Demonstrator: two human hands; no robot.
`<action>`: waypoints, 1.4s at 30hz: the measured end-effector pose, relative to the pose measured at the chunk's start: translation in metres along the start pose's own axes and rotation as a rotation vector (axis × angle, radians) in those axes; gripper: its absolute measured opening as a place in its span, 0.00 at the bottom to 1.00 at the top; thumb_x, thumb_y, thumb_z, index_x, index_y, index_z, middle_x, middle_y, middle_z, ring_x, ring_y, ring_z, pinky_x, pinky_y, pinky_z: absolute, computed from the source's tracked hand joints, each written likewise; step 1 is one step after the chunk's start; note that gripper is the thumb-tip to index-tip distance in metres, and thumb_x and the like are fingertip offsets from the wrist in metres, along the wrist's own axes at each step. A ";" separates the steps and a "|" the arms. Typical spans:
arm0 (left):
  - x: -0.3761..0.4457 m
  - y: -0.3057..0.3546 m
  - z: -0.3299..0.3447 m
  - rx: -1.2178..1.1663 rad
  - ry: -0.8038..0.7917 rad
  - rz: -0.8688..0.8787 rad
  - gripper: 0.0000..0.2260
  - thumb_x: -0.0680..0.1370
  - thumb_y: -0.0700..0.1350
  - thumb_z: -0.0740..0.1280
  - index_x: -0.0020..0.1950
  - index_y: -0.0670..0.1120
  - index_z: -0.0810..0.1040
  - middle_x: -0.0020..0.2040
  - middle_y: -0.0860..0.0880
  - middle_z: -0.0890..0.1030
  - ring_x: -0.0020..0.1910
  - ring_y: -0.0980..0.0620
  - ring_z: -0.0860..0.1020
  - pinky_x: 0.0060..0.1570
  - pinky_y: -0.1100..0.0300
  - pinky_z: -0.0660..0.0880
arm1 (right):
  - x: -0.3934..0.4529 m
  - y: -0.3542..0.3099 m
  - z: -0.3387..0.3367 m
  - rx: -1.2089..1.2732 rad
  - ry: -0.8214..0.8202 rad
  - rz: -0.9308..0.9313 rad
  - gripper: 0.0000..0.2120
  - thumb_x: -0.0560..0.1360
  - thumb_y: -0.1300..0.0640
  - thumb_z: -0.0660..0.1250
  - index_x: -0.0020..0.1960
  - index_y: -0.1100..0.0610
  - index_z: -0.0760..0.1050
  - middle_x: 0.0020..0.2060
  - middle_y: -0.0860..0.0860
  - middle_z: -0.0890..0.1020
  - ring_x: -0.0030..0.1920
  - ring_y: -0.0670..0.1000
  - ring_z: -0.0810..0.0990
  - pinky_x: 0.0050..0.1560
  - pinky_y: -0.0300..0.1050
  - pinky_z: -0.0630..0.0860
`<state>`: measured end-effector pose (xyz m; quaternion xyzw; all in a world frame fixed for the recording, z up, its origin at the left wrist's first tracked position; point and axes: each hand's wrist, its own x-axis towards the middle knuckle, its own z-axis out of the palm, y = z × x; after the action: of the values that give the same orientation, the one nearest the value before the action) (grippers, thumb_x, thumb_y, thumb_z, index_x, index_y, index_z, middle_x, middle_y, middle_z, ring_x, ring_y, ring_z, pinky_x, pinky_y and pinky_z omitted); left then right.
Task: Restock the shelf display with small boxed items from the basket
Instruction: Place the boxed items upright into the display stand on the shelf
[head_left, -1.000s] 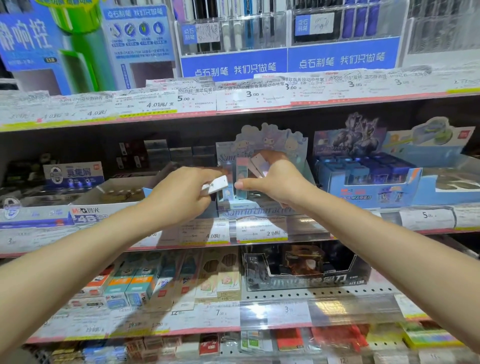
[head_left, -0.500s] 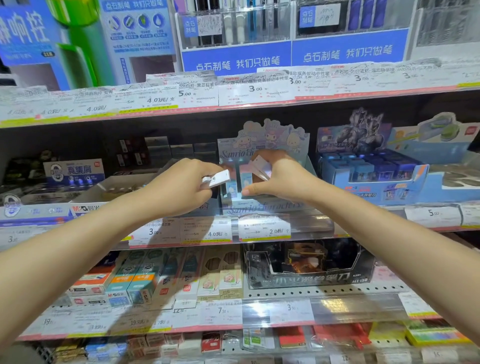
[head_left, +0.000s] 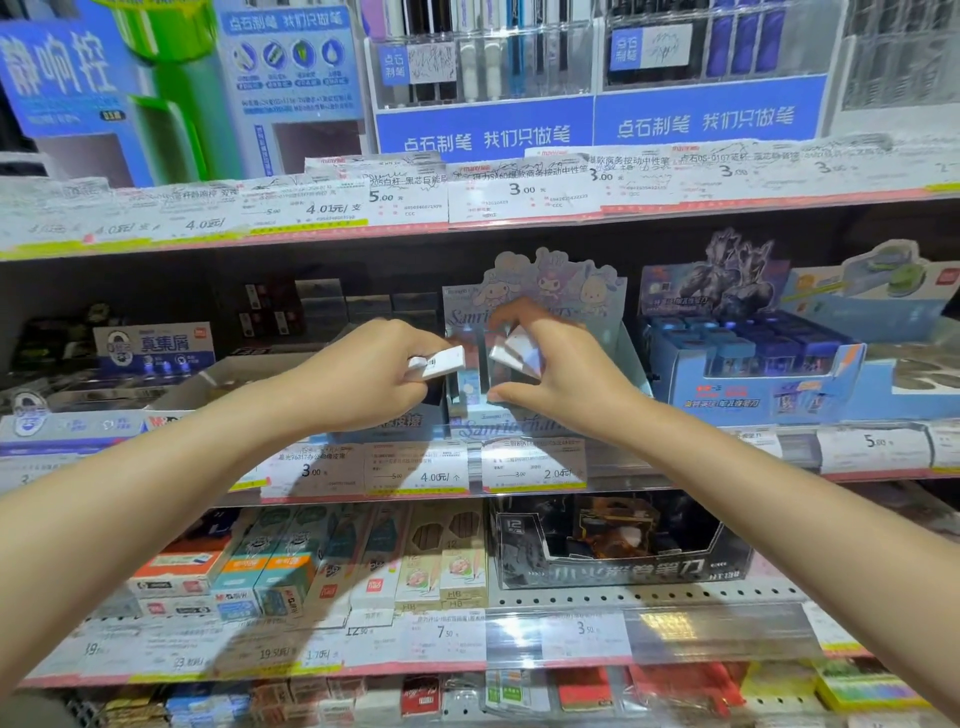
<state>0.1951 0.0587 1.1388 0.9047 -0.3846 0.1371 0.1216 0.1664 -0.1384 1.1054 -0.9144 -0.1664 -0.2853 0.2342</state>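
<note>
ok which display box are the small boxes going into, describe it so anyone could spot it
On the middle shelf, centre, sits a pastel display box, where both hands are working. Unlike the dark blue display box to its right, its backboard shows three cartoon animal characters.

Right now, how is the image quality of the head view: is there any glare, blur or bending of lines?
Head view: glare whitens the clear price strip on the lower shelf; shelf edges bow from wide-angle distortion; the small white box in the left hand and the boxes in the right hand look soft; forearm shadows fall across the price labels.
</note>
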 end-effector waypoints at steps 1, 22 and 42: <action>0.000 -0.001 0.000 0.002 -0.001 0.001 0.11 0.72 0.34 0.60 0.50 0.40 0.79 0.31 0.40 0.77 0.23 0.60 0.68 0.25 0.67 0.63 | 0.000 0.001 0.001 0.003 -0.007 -0.011 0.28 0.67 0.51 0.74 0.62 0.52 0.66 0.51 0.53 0.80 0.48 0.55 0.76 0.44 0.48 0.75; 0.000 -0.003 -0.008 -0.007 -0.055 0.033 0.06 0.72 0.33 0.60 0.45 0.36 0.77 0.28 0.42 0.70 0.24 0.55 0.63 0.26 0.65 0.61 | 0.007 0.000 -0.020 0.245 -0.160 0.099 0.10 0.72 0.61 0.67 0.35 0.56 0.69 0.26 0.47 0.67 0.22 0.42 0.65 0.24 0.33 0.62; -0.002 0.035 0.001 -0.434 0.261 0.269 0.06 0.67 0.43 0.75 0.41 0.48 0.80 0.38 0.54 0.79 0.39 0.59 0.76 0.42 0.70 0.70 | -0.018 -0.011 -0.024 1.087 -0.560 0.266 0.14 0.69 0.45 0.58 0.39 0.56 0.65 0.27 0.50 0.69 0.17 0.41 0.62 0.18 0.31 0.59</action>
<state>0.1682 0.0356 1.1415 0.7731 -0.5027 0.1815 0.3416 0.1370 -0.1450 1.1162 -0.7176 -0.2277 0.1220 0.6468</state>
